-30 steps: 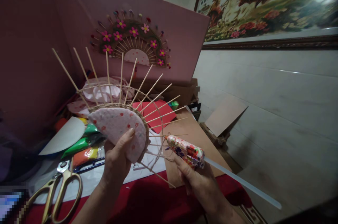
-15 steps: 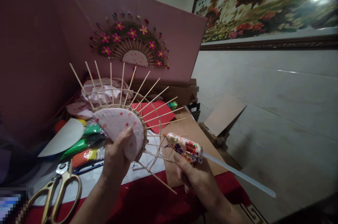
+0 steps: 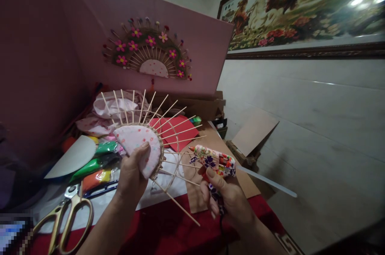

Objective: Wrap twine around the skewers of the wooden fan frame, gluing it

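My left hand grips the lower edge of a half-round fan covered in pale floral cloth, thumb on its front. Thin wooden sticks radiate from the fan's curved rim, which is wrapped in brown twine, and a looser strand of twine runs across the sticks. In my right hand is a patterned glue gun, its orange nozzle pointing left, just right of the fan's sticks. A long translucent glue stick sticks out of the gun's back end.
Gold-handled scissors lie at the lower left, near colourful clay packets and a white half-round card. Red paper lies behind the fan, on brown board. A finished flowered fan hangs on a pink panel.
The fan has shifted lower and away, its sticks tilting. My right hand has moved the glue gun slightly right and turned it, so the handle and cord now show.
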`<state>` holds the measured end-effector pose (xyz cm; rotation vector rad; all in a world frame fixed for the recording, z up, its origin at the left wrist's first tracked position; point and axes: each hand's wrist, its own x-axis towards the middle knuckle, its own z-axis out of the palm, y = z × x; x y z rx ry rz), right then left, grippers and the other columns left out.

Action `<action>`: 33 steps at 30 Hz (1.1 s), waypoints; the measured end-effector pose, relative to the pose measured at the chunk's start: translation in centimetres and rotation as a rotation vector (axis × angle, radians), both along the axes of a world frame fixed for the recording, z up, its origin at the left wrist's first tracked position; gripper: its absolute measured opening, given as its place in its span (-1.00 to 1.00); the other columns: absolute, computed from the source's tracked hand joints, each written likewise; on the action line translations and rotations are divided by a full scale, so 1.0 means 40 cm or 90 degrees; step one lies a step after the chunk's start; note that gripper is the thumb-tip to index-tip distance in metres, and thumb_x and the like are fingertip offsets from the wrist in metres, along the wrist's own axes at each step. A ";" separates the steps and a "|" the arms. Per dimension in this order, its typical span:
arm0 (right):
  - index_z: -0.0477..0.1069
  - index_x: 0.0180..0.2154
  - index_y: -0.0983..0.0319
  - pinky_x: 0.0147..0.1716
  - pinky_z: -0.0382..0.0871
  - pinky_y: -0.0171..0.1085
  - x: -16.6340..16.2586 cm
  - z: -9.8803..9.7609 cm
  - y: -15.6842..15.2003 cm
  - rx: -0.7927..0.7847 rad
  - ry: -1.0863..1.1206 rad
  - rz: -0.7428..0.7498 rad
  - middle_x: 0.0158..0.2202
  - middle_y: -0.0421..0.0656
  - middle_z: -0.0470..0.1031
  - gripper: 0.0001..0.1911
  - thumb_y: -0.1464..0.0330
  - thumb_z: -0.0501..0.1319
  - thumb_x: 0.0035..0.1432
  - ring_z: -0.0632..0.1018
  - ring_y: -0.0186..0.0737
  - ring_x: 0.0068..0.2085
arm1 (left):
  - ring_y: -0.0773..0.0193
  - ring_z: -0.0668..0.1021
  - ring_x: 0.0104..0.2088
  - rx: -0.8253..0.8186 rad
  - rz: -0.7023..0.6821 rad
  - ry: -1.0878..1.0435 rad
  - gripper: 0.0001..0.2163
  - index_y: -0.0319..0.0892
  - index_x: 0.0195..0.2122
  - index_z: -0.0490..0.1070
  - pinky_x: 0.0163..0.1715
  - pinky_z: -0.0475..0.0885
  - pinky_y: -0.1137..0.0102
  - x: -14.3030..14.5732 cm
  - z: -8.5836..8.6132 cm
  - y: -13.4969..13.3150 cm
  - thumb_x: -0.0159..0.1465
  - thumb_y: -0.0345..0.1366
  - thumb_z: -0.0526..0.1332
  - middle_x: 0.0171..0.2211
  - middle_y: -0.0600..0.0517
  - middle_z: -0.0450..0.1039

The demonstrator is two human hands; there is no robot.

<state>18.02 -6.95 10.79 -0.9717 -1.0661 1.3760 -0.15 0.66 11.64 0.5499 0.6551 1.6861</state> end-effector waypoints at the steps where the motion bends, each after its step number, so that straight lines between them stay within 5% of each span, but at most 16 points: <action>1: 0.34 -0.37 0.32 -0.84 0.16 -0.49 0.002 0.004 0.001 -0.010 0.023 0.006 -0.69 -0.29 0.33 -0.59 0.05 0.18 0.04 0.21 -0.52 -0.80 | 0.30 0.53 -0.57 -0.004 -0.005 0.001 -0.84 -0.32 -0.39 0.43 -0.54 0.53 0.43 -0.001 -0.002 0.002 -0.04 -0.45 0.29 -0.53 0.03 0.52; 6: 0.32 -0.34 0.28 -0.87 0.13 -0.50 0.019 0.019 0.008 -0.034 0.100 -0.019 -0.72 -0.32 0.31 -0.61 0.06 0.19 0.03 0.17 -0.53 -0.82 | 0.30 0.54 -0.56 -0.032 -0.005 -0.014 -0.85 -0.31 -0.39 0.44 -0.53 0.53 0.43 -0.005 -0.006 0.015 -0.04 -0.48 0.26 -0.52 0.03 0.52; 12: 0.31 -0.23 0.24 -0.86 0.12 -0.51 0.044 0.026 0.012 0.059 0.150 -0.079 -0.70 -0.35 0.29 -0.61 0.08 0.20 0.04 0.16 -0.53 -0.80 | 0.29 0.54 -0.58 -0.070 -0.018 -0.043 -0.89 -0.33 -0.41 0.43 -0.56 0.53 0.42 -0.006 0.002 0.022 0.00 -0.53 0.19 -0.54 -0.01 0.53; 24: 0.35 -0.27 0.20 -0.81 0.09 -0.49 0.124 0.074 0.014 0.230 0.068 -0.378 -0.63 -0.34 0.27 -0.68 0.10 0.18 0.06 0.22 -0.52 -0.74 | 0.27 0.54 -0.59 -0.033 -0.054 -0.002 -0.86 -0.32 -0.39 0.43 -0.60 0.51 0.42 -0.008 -0.009 0.015 -0.03 -0.48 0.24 -0.55 0.00 0.52; 28: 0.36 -0.29 0.22 -0.81 0.08 -0.48 0.155 0.042 0.047 0.152 0.014 -0.384 -0.64 -0.35 0.29 -0.63 0.09 0.25 -0.04 0.22 -0.52 -0.74 | 0.28 0.52 -0.62 -0.043 -0.077 -0.003 -0.89 -0.33 -0.42 0.43 -0.64 0.50 0.43 -0.010 -0.006 0.011 -0.02 -0.47 0.23 -0.57 -0.01 0.51; 33: 0.31 -0.47 0.26 -0.77 0.12 -0.43 0.193 -0.058 0.110 0.035 -0.196 -0.327 -0.65 -0.32 0.26 -0.65 0.09 0.23 -0.04 0.21 -0.48 -0.73 | 0.28 0.54 -0.59 -0.031 -0.044 -0.017 -0.88 -0.32 -0.41 0.43 -0.58 0.53 0.41 -0.011 0.002 0.010 -0.03 -0.48 0.23 -0.55 0.00 0.53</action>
